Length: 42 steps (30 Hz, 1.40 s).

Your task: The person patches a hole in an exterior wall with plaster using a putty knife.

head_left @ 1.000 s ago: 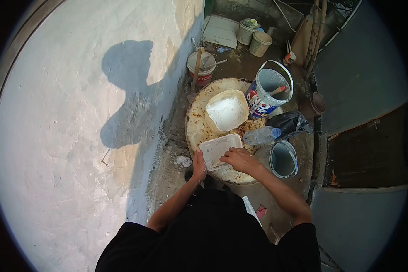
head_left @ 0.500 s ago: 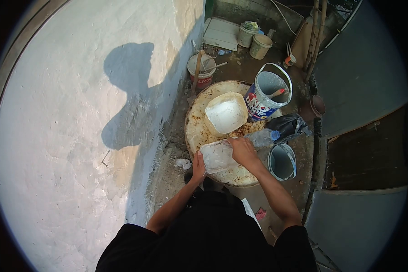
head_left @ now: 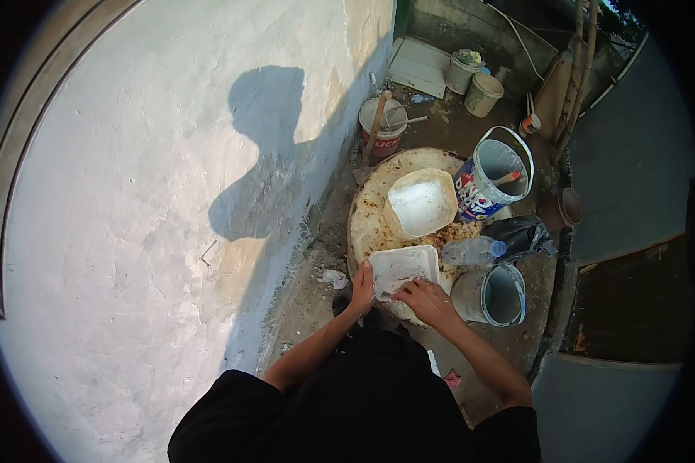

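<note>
A shallow white plastic tub (head_left: 398, 266), smeared with white residue, sits at the near edge of a round, stained tabletop (head_left: 363, 208). My left hand (head_left: 363, 289) grips the tub's left wall, thumb at the rim. Over the tub's near right side, my right hand (head_left: 428, 302) has its fingers bent together against the inside. Whatever lies between those fingertips is too small to make out. Just beyond the tub stands a cream basin (head_left: 398, 220) holding white powder or paste (head_left: 425, 208).
Right of the tub lies a clear plastic bottle (head_left: 471, 251) beside a black plastic bag (head_left: 521, 235). A large paint bucket (head_left: 475, 189) and a grey bucket (head_left: 471, 293) stand to the right. A plastered wall (head_left: 131, 231) borders the left; a red-and-white bucket (head_left: 382, 139) holds tools.
My right hand has moved from the tub's far right corner to its near side. My left hand still holds the left wall. The whole view has shifted.
</note>
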Each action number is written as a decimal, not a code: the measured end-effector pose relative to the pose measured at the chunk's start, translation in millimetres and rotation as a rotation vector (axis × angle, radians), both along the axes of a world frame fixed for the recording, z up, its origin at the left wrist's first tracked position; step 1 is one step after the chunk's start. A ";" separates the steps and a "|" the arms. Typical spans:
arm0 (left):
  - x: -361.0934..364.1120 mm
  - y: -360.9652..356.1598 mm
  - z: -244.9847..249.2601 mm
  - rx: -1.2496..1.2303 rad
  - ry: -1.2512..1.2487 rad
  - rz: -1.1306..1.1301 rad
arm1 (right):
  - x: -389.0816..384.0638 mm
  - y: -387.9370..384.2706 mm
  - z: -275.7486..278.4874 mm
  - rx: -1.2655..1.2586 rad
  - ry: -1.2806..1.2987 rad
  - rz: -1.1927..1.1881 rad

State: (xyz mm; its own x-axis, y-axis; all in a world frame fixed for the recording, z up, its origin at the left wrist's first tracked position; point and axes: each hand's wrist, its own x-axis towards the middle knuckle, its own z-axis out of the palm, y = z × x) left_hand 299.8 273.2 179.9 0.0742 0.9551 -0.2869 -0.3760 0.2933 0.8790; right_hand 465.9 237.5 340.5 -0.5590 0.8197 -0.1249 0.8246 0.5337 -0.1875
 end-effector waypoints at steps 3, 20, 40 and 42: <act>-1.5 -0.9 -9.0 -0.040 -0.106 -0.015 | 7.5 4.8 5.6 0.026 0.020 -0.025; -34.0 -15.3 -6.9 -0.022 -0.108 0.189 | 2.7 15.1 3.5 0.084 0.114 0.079; -35.7 -20.2 24.1 -0.042 -0.291 0.211 | 5.6 0.3 25.9 -0.067 0.132 0.147; -36.0 -19.4 23.2 -0.031 -0.276 0.209 | 7.3 1.2 26.8 -0.074 0.122 0.143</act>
State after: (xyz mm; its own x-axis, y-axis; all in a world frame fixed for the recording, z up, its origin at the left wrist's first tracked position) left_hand 263.9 253.9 203.1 -0.0429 0.9491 -0.3122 -0.6531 0.2098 0.7276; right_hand 473.2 238.7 367.3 -0.6839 0.7219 -0.1057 0.7099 0.6251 -0.3243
